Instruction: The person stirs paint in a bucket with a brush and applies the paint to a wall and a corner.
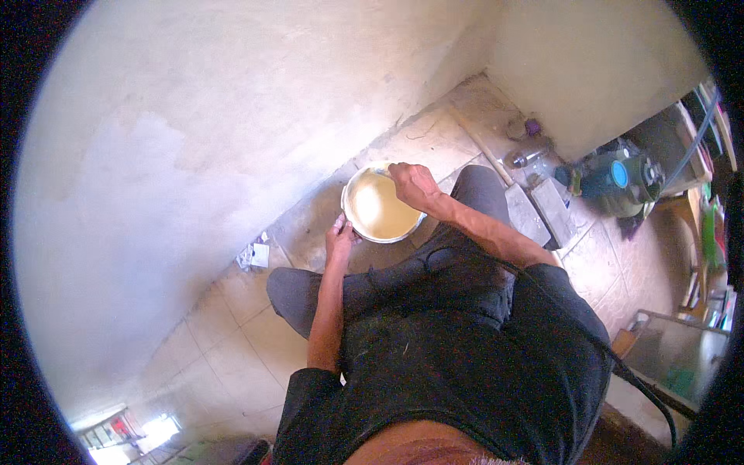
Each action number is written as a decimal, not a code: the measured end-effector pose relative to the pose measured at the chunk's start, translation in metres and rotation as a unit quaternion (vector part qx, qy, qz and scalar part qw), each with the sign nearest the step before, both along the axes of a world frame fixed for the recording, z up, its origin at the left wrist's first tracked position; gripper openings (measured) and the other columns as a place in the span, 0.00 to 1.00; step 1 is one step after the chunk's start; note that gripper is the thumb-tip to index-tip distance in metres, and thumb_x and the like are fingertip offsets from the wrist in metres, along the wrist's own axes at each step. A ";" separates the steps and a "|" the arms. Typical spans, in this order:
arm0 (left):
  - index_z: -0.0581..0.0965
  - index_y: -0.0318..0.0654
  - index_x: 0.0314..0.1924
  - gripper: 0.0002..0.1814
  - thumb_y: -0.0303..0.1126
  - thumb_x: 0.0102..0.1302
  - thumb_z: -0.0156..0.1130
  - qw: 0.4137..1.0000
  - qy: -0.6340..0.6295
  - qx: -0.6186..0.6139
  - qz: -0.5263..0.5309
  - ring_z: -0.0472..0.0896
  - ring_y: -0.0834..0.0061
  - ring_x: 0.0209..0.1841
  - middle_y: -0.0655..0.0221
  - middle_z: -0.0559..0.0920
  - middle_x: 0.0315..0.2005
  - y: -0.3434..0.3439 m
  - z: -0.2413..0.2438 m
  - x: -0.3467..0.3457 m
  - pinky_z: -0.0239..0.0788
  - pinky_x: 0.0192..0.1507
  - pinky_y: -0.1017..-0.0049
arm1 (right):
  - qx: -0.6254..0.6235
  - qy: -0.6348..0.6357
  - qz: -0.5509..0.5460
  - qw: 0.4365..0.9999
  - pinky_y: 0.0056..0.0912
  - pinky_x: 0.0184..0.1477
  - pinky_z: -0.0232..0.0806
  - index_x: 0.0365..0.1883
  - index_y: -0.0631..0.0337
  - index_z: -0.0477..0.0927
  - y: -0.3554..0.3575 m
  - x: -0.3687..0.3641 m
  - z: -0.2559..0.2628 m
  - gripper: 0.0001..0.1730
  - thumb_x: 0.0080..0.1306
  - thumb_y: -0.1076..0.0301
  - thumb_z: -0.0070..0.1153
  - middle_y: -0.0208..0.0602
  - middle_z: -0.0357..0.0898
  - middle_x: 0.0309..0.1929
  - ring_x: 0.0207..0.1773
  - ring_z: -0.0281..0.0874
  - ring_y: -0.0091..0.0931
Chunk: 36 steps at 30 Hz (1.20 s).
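Note:
A round bucket [385,239] with a whitish rim stands in front of my bent legs, close to the foot of the wall. A smooth cream-yellow material [401,215] lies inside it, with a bright glare on its left part. My left hand [340,233] grips the bucket's near left side at the rim. On the far right side of the rim, my right hand [414,187] is curled, with its fingers at the bucket's edge. A pale bluish edge shows beside those fingertips; whether it is a tool or part of the rim, I cannot tell.
A plastered wall [232,116] rises close on the left. On the tiled floor lie scraps of paper [256,256], a long-handled shovel [526,215], a grey block [555,212] and a clear bottle [523,158]. Blue-lidded containers [619,174] stand at right. A dark cable [645,389] crosses my side.

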State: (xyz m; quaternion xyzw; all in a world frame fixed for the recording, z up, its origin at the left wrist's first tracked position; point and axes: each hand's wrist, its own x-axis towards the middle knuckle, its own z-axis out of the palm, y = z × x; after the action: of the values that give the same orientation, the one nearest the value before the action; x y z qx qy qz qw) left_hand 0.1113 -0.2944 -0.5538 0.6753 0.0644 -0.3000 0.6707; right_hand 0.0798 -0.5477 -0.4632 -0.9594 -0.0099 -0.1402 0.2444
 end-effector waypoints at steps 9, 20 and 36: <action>0.65 0.38 0.63 0.22 0.32 0.71 0.48 1.000 0.004 0.000 -0.005 0.80 0.76 0.34 0.66 0.81 0.38 -0.004 0.006 0.002 0.76 0.36 0.72 | 0.060 0.156 0.118 0.979 0.42 0.32 0.73 0.28 0.65 0.81 0.004 0.008 -0.034 0.10 0.54 0.69 0.53 0.50 0.80 0.25 0.24 0.80 0.41; 0.70 0.43 0.61 0.21 0.36 0.70 0.53 0.999 -0.016 0.045 -0.003 0.79 0.77 0.34 0.68 0.81 0.40 0.008 -0.005 0.000 0.76 0.35 0.72 | 0.341 0.350 0.080 0.869 0.29 0.30 0.72 0.30 0.66 0.81 0.007 0.003 -0.006 0.09 0.54 0.68 0.63 0.36 0.80 0.24 0.28 0.81 0.25; 0.65 0.39 0.64 0.24 0.36 0.70 0.52 1.000 -0.015 0.012 0.014 0.79 0.78 0.34 0.69 0.80 0.41 0.002 0.000 -0.001 0.76 0.35 0.74 | -0.021 -0.078 0.109 0.991 0.44 0.32 0.71 0.35 0.63 0.77 -0.008 0.019 -0.017 0.08 0.58 0.76 0.48 0.48 0.79 0.31 0.32 0.78 0.45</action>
State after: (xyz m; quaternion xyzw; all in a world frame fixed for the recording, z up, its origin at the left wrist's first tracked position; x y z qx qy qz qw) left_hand 0.1106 -0.2923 -0.5540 0.6864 0.0676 -0.2796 0.6679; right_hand 0.0990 -0.5552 -0.4799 -0.9436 -0.1365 -0.1866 0.2370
